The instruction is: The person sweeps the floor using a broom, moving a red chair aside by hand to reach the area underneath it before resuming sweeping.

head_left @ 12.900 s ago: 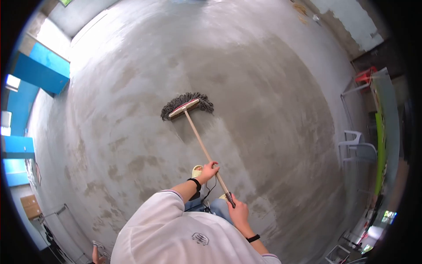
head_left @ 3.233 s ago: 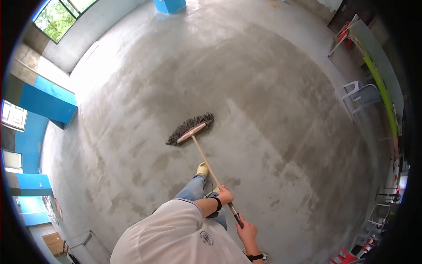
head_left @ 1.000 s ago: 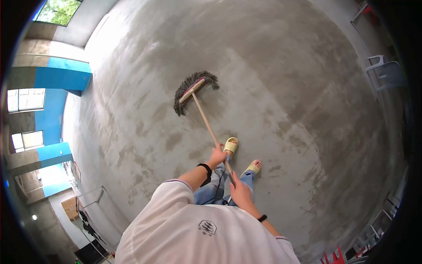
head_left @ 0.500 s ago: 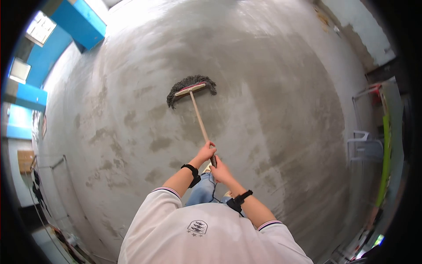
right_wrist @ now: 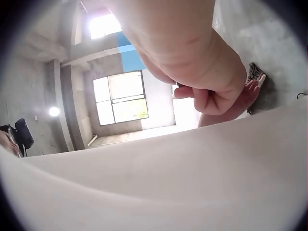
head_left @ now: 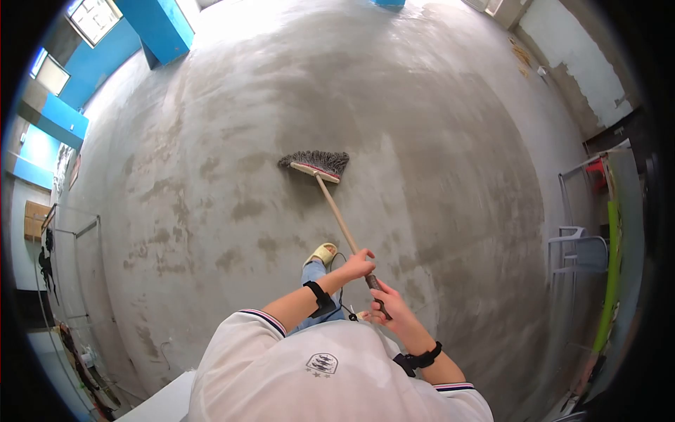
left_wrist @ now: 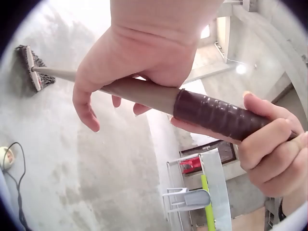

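Left hand (head_left: 360,264) curls its fingers round the pale wooden shaft of a mop (head_left: 340,219), just above the dark ridged grip (left_wrist: 216,113), while the right hand (head_left: 395,307), at five o'clock from the left, holds that grip near its end. Seen from the head camera, the mop runs from both hands toward eleven o'clock, where the mop head (head_left: 320,162), a fringe of grey strands on a cream and red bar, lies on a grey concrete floor (head_left: 239,141), well apart from the fingers. Black bands (head_left: 320,299) circle both wrists of the person, who wears a white T-shirt (head_left: 267,366) with a dark crest (head_left: 322,363) above small stars. At about half past nine from the left hand, a foot in a pale yellow slipper (head_left: 320,254) stands near the shaft. Farther off, a plastic chair (head_left: 587,253) stands at three o'clock, and a blue column (head_left: 162,28) rises between ten and eleven o'clock.
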Available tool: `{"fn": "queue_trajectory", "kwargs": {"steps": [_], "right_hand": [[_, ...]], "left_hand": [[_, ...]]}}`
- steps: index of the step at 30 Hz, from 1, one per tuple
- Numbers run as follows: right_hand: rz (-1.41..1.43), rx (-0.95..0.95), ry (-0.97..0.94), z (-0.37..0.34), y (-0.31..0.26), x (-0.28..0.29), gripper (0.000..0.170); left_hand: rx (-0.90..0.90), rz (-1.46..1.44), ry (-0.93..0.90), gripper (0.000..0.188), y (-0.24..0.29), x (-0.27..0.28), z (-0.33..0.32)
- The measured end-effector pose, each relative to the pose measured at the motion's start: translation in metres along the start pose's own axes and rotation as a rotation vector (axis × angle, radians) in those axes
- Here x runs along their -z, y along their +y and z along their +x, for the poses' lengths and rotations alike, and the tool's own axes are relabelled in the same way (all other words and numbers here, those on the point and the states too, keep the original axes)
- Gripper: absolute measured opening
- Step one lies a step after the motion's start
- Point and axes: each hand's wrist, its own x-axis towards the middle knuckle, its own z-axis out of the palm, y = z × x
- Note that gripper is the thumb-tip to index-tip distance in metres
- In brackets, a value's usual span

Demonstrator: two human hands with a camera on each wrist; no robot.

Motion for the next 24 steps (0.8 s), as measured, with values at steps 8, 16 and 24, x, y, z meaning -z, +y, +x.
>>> {"fn": "queue_trajectory", "kwargs": {"steps": [8,16,24], "right_hand": [[-0.247,0.158,0.222,-0.121,0.123,0.135,0.051],[-0.405,0.300,0.516,-0.141,0.272,0.193,0.054],[-0.522,0.319,0.734,-0.096,0.351,0.218,0.052]], "left_hand": [[-0.019,0.224,-0.268,0.037,-0.046,-0.188,-0.089],[0.116,0.517,-0.574,0.055,-0.090,-0.264,-0.155],[0.141,0.485,-0.389,0.045,-0.163,-0.285,-0.166]]}}
